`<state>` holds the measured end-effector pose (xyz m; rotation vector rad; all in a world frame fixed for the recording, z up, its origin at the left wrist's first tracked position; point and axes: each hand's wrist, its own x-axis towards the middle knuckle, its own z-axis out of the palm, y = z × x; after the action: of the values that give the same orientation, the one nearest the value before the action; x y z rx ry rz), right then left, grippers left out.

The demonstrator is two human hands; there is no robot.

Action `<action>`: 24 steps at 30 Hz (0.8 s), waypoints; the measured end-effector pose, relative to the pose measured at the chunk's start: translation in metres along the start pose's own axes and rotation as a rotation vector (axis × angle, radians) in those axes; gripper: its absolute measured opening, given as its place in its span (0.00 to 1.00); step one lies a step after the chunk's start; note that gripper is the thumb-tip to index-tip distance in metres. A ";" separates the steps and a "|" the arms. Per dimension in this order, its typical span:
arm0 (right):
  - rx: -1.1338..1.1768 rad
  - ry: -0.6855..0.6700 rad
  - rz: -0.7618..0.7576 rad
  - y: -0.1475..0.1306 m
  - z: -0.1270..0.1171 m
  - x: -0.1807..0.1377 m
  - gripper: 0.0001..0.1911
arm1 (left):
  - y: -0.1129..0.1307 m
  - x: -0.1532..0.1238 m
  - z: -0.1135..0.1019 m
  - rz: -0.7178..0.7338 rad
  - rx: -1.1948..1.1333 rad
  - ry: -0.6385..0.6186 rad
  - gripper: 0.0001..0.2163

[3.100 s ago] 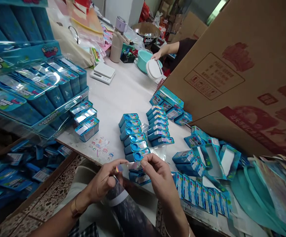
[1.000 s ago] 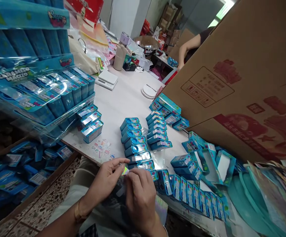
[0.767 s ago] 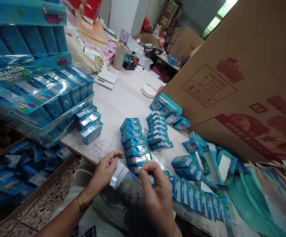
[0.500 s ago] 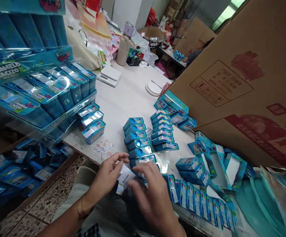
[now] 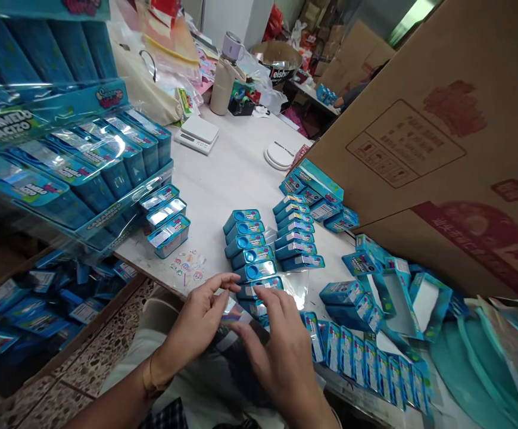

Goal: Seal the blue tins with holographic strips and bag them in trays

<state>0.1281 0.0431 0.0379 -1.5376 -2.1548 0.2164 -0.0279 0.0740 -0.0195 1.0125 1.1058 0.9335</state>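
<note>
My left hand [image 5: 203, 319] is at the near table edge, thumb and fingers pinching a small shiny, rainbow-tinted sheet [image 5: 232, 311]. Beside it, my right hand [image 5: 281, 339] is open, its thumb and fingers apart around the sheet's other side; whether the thumb touches it is unclear. Just beyond my fingertips runs a row of blue candy boxes [image 5: 250, 242] with round marks on their tops. A second row of blue boxes [image 5: 295, 232] stands to its right. Loose cartoon stickers [image 5: 190, 266] lie on the table left of my hands.
Packed display trays [image 5: 107, 205] of blue boxes rise at left, above a carton of more boxes [image 5: 27, 316]. Several boxes [image 5: 366, 360] line the right front edge. A large cardboard carton [image 5: 442, 155] walls the right. A scale [image 5: 199, 134] and bottle [image 5: 221, 89] stand farther back.
My right hand has moved slightly right and its motion blur has gone. The sheet in my left hand has tilted and shows more colour. The view has shifted slightly.
</note>
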 end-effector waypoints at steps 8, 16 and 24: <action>0.016 -0.046 -0.019 0.001 0.005 0.004 0.04 | 0.001 -0.005 0.004 0.059 0.065 0.024 0.15; 0.092 -0.014 -0.129 -0.015 -0.001 -0.001 0.07 | -0.006 0.006 0.000 0.090 0.068 0.055 0.15; 0.468 0.021 0.207 -0.013 -0.036 0.020 0.07 | -0.025 0.024 -0.010 -0.028 -0.124 0.038 0.19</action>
<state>0.1288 0.0517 0.0799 -1.4661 -1.7597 0.7139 -0.0310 0.0919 -0.0513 0.8791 1.0771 0.9901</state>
